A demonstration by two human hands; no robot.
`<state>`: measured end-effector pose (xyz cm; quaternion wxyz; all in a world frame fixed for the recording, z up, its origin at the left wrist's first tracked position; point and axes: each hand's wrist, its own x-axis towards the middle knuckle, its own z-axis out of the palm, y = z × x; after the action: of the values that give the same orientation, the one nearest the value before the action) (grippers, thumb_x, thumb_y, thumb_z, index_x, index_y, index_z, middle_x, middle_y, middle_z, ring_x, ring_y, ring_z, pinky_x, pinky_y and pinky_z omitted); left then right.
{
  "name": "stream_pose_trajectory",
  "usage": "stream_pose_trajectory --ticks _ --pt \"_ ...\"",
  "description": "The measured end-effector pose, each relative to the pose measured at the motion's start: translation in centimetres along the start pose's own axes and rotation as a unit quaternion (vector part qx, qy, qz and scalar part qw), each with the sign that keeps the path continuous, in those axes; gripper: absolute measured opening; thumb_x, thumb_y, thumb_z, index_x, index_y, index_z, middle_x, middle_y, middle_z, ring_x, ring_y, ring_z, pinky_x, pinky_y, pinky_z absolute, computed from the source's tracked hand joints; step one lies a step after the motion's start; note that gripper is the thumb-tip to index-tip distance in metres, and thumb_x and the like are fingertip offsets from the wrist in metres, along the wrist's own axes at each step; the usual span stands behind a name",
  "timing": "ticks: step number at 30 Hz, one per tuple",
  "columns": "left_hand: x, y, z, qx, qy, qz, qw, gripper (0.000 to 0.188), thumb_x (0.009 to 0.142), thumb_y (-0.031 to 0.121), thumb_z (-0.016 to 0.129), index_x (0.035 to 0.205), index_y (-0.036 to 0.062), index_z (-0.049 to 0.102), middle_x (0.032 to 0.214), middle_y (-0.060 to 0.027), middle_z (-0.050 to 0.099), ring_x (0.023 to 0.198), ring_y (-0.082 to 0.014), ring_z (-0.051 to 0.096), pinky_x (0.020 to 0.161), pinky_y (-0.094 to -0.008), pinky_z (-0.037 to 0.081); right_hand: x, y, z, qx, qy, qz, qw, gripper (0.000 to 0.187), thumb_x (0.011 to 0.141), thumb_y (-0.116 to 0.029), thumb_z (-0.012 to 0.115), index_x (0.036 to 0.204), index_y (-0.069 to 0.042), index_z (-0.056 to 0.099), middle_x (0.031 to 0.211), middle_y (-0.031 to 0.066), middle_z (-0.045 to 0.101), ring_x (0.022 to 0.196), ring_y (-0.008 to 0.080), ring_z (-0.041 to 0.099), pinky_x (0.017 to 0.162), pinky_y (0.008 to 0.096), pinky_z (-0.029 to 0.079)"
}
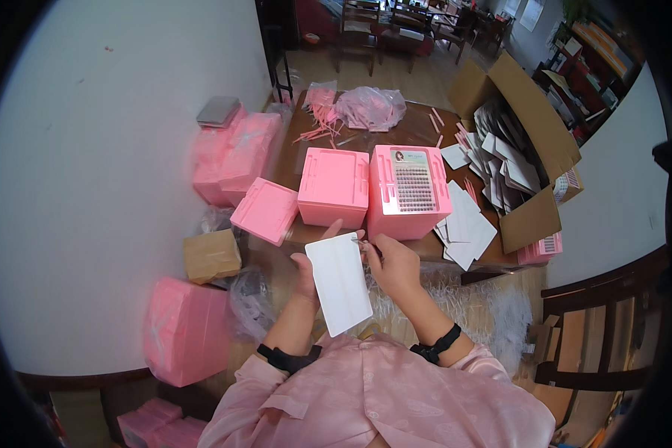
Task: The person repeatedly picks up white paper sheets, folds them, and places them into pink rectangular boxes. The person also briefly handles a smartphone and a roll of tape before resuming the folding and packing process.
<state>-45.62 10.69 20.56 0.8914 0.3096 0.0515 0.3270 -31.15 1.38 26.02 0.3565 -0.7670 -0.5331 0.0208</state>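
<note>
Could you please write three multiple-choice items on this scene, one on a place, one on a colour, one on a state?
1. Where is the open cardboard box?
A. at the table's right
B. at its left
C. behind the person

2. What colour is the card in the hands?
A. pink
B. white
C. brown

3. How is the card held?
A. lying flat on the table
B. between both hands
C. by one hand alone

Answers:
1 A: its flaps stand open right of the pink cases.
2 B: its face shows plain white.
3 B: the left hand backs it, the right hand pinches its top edge.
</note>
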Motion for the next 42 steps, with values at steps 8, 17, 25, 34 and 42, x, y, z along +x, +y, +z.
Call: stream_pose_trajectory --ticks 8,17,25,34,42 --pt "2.1 3.8 -1.6 0.341 0.192 0.187 0.901 0.127 0.068 0.066 0.083 0.160 0.0038 0.021 0.149 -0.0230 0.047 0.133 -0.0334 0.052 0.105 -0.0435 0.049 -6.1 10.7 -4.1 -0.214 -0.420 -0.130 0.872 0.021 0.086 -0.029 0.070 0.095 -0.011 0.074 0.083 0.0116 0.071 0.081 0.0339 0.071 0.070 0.0453 0.056" --pt "4.0 0.6 4.6 0.825 0.174 0.172 0.510 0.144 0.052 0.047 0.096 0.160 -0.0023 0.013 0.157 -0.0291 0.030 0.146 -0.0459 0.030 0.120 -0.0528 0.028 -1.7 16.3 -8.5 0.031 -0.340 0.126 0.932 0.039 0.084 -0.041 0.077 0.098 -0.004 0.075 0.088 0.0144 0.075 0.089 0.0248 0.074 0.073 0.0359 0.055" --pt "6.2 -3.5 5.7 0.838 0.018 0.238 0.492 0.132 0.059 0.052 0.091 0.159 0.0010 0.021 0.158 -0.0276 0.029 0.145 -0.0461 0.032 0.121 -0.0590 0.023 2.6 9.5 -4.9 0.233 -0.168 0.057 0.956 0.030 0.088 -0.024 0.074 0.106 -0.001 0.073 0.084 0.0173 0.073 0.075 0.0280 0.072 0.069 0.0404 0.053" --pt "9.4 -1.9 -9.5 0.636 0.444 0.071 0.627 0.113 0.079 0.047 0.082 0.158 -0.0017 0.018 0.153 -0.0341 0.029 0.143 -0.0509 0.029 0.118 -0.0561 0.028 12.5 11.0 -7.1 0.102 -0.124 0.035 0.986 0.020 0.086 -0.012 0.072 0.105 -0.006 0.073 0.083 0.0145 0.072 0.072 0.0263 0.070 0.068 0.0363 0.053" --pt "10.1 -1.2 -14.3 0.681 0.361 0.018 0.637 0.123 0.076 0.045 0.087 0.159 -0.0020 0.009 0.157 -0.0365 0.017 0.148 -0.0495 0.020 0.120 -0.0562 0.024 29.7 9.2 1.3 -0.094 -0.202 -0.090 0.971 0.019 0.086 -0.020 0.072 0.099 -0.008 0.074 0.089 0.0170 0.072 0.084 0.0370 0.069 0.074 0.0452 0.053"
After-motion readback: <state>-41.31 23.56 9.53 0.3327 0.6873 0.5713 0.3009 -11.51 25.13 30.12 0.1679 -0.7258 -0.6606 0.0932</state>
